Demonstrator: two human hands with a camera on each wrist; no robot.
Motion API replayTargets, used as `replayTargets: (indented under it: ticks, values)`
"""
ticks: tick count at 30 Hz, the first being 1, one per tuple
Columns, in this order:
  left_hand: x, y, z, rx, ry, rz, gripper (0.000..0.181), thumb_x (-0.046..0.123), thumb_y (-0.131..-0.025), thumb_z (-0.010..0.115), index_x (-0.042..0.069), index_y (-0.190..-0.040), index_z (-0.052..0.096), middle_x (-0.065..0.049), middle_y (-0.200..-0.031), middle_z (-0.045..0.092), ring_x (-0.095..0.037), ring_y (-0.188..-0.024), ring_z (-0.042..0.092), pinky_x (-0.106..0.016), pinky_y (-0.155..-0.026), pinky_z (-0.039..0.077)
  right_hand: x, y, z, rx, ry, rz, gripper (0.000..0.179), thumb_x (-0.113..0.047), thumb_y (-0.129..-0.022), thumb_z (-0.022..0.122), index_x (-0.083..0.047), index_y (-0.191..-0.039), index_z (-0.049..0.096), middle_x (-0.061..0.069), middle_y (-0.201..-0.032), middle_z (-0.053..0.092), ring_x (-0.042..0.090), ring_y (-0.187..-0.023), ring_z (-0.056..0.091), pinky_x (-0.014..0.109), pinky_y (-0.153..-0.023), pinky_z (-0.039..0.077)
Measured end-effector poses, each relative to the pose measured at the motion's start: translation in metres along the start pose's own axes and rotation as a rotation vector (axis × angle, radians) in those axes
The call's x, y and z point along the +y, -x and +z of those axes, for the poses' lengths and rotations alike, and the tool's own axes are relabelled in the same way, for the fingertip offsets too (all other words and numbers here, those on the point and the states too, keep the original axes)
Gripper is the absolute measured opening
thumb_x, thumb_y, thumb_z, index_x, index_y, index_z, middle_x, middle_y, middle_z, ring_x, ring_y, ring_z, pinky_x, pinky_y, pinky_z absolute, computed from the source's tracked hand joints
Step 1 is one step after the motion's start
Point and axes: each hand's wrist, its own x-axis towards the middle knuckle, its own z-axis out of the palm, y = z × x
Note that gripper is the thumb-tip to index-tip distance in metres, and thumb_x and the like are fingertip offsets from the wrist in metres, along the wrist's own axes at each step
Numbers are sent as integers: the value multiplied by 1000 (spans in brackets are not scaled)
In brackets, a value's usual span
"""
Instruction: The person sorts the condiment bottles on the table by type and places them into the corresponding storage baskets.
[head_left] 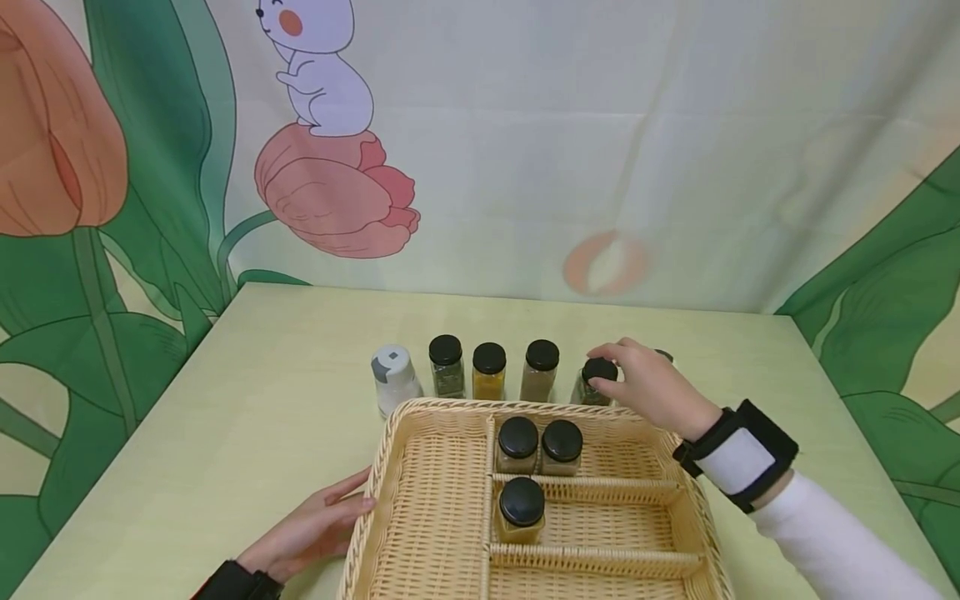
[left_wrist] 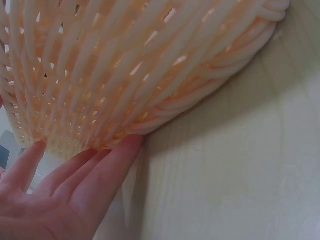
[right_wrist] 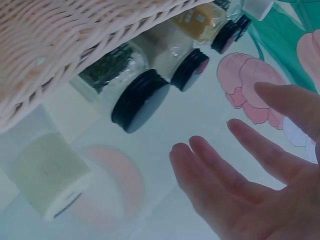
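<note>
My right hand is over a black-lidded spice jar behind the basket, thumb and fingers spread about its lid in the head view. In the right wrist view those fingers are apart from the lid of the jar of dark green flakes. My left hand rests against the left side of the woven basket, its fingers straight along the wickerwork in the left wrist view. Inside the divided basket stand two black-lidded jars in the back compartment and one jar in the middle one.
Along the basket's back edge stand a white shaker with a grey-and-white cap, a green-filled jar, a yellow-filled jar and a brownish jar. A pale container stands farther right. A printed curtain hangs behind the table.
</note>
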Motion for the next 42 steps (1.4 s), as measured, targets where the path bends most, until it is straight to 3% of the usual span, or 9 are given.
replayTargets:
  ticks: [7,21,28,42]
  values:
    - [1,-1,0,8,-10,2,75,28,-95,46,1,-145,-3,-30,-142,29,-22,-112,52,-51,-91,44,14,-15,6,-57,19,34,41,-13,-86,61,4,-122,53,25,-109,54,26,-81,54,37,-68,45]
    - [0,-2,1,25,2,-11,77,30,-94,49,1,-146,0,-30,-142,28,-23,-110,52,-51,-90,44,31,-28,20,-109,-4,46,46,-3,-82,64,5,-125,50,26,-116,52,30,-92,53,34,-68,41]
    - [1,-2,2,42,-5,-16,77,30,-93,50,1,-146,1,-30,-141,30,-24,-110,53,-52,-90,44,30,-32,23,-115,35,33,44,2,-81,63,7,-123,51,26,-109,53,34,-93,56,37,-73,50]
    - [1,0,2,31,7,-17,77,30,-94,49,2,-146,-1,-31,-143,25,-26,-112,51,-53,-91,43,31,-34,26,-98,76,-12,42,1,-79,67,8,-118,55,21,-99,55,31,-87,57,35,-71,51]
